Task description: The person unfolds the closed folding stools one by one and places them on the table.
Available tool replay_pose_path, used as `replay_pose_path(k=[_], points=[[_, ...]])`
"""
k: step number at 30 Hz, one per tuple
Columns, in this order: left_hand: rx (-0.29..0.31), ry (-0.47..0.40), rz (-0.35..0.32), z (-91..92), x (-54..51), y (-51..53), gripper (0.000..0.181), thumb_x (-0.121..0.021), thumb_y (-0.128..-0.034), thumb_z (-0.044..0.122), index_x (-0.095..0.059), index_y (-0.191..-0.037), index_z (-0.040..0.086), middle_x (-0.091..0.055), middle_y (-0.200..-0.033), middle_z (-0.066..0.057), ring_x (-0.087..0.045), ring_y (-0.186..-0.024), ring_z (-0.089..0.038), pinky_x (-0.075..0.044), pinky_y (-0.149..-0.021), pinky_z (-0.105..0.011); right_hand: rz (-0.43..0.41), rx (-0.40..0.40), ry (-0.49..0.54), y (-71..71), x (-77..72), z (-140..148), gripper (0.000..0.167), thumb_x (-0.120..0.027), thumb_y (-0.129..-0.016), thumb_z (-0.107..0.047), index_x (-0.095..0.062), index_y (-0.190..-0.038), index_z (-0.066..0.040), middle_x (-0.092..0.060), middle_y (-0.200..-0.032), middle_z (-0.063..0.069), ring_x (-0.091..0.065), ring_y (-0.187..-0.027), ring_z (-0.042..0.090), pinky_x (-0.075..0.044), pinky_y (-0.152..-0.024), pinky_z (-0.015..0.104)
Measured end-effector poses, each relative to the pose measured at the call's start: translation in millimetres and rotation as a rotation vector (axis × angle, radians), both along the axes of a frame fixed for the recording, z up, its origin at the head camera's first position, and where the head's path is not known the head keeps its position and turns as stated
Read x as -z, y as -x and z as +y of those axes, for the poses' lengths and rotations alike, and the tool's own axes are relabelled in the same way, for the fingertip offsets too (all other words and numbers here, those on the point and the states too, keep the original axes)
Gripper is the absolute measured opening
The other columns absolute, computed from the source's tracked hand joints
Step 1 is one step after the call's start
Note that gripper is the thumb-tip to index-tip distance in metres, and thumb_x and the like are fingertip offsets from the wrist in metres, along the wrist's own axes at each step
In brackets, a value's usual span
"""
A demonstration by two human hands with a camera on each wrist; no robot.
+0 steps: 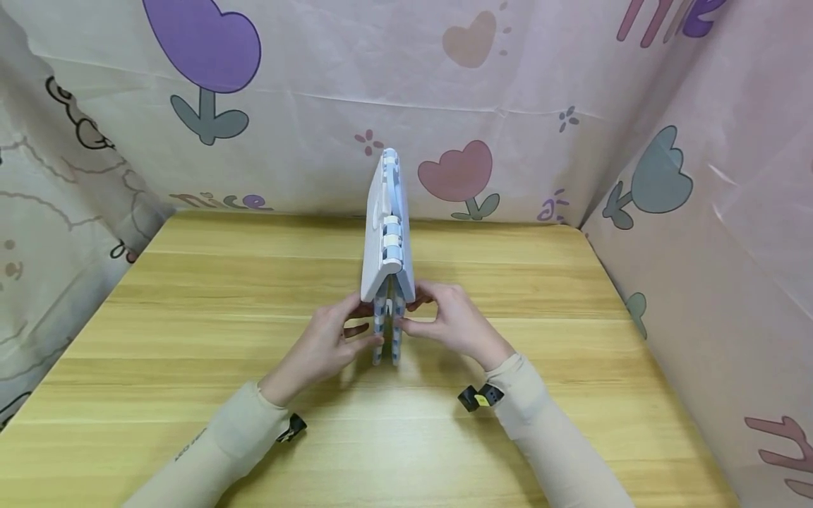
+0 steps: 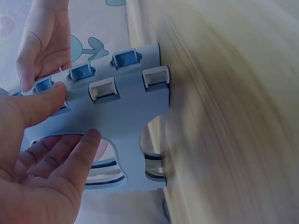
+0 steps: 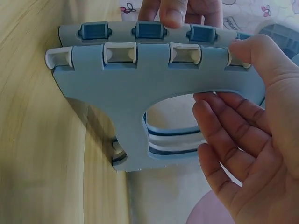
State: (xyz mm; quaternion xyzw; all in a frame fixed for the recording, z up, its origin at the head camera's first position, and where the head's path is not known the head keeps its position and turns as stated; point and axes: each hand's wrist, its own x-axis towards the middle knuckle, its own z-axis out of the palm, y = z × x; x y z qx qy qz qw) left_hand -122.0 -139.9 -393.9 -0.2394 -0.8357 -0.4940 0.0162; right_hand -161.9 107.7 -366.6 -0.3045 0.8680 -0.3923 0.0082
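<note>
A folding step stool (image 1: 390, 247) in pale blue and white plastic stands partly folded on the table, its narrow hinged side facing me. Two leg panels hang apart at the near end, with a narrow gap between them. My left hand (image 1: 327, 342) grips the left leg panel (image 2: 126, 116), thumb by its hinged edge and fingers at the oval cutout. On the other side, my right hand (image 1: 454, 321) holds the right leg panel (image 3: 131, 88). Its thumb lies on the hinge edge, and its fingers curl at the cutout. Some fingertips are hidden behind the panels.
The wood-grain table (image 1: 222, 282) spreads around the stool. A printed cloth (image 1: 317, 56) with flowers and hearts hangs behind the table and along both sides. Black devices (image 1: 480, 396) are strapped at the wrists.
</note>
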Motion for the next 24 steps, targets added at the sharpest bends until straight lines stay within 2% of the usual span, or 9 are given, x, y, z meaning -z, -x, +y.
replay_pose_path(k=[5,15,18,21,24], points=[[-0.008,0.002,-0.014,-1.0,0.7,-0.2,0.068,-0.085,-0.0874,-0.002,-0.055,-0.148,0.001,-0.071,-0.137,-0.023,-0.072,-0.124,-0.041,-0.062,-0.098,-0.041,-0.020,0.014,-0.003,1.3,1.6,9,0.045,-0.086,-0.090,-0.024,-0.072,-0.128,-0.006,-0.080,-0.114,0.004,-0.075,-0.107,0.021,-0.060,-0.102,0.052],[-0.008,0.011,-0.004,-3.6,-0.3,0.3,0.070,-0.084,-0.0883,-0.003,-0.054,-0.151,0.002,-0.069,-0.139,-0.025,-0.072,-0.124,-0.042,-0.063,-0.096,-0.041,-0.001,0.027,-0.013,2.4,2.0,23,0.046,-0.087,-0.088,-0.024,-0.071,-0.127,-0.005,-0.080,-0.111,0.007,-0.075,-0.107,0.032,-0.061,-0.099,0.054],[-0.007,0.017,-0.001,-5.2,-0.9,0.6,0.069,-0.084,-0.0887,-0.003,-0.054,-0.151,0.002,-0.070,-0.139,-0.025,-0.073,-0.123,-0.041,-0.064,-0.095,-0.040,0.005,0.027,-0.009,2.4,1.6,27,0.044,-0.087,-0.088,-0.023,-0.072,-0.126,-0.006,-0.080,-0.110,0.006,-0.075,-0.104,0.029,-0.061,-0.096,0.054],[-0.005,0.030,0.014,-7.5,-1.2,0.9,0.067,-0.084,-0.0895,-0.003,-0.055,-0.150,0.002,-0.070,-0.138,-0.024,-0.073,-0.123,-0.041,-0.064,-0.093,-0.040,0.011,0.035,-0.012,2.0,1.2,32,0.041,-0.087,-0.087,-0.022,-0.072,-0.124,-0.009,-0.080,-0.106,0.003,-0.074,-0.101,0.023,-0.061,-0.095,0.049],[0.003,0.042,0.031,-9.9,-0.8,0.8,0.065,-0.083,-0.0903,-0.003,-0.055,-0.149,0.002,-0.071,-0.137,-0.024,-0.073,-0.122,-0.041,-0.065,-0.093,-0.041,0.010,0.040,-0.010,2.3,1.8,36,0.038,-0.087,-0.087,-0.022,-0.073,-0.121,-0.011,-0.080,-0.102,0.000,-0.075,-0.099,0.022,-0.059,-0.094,0.045]])
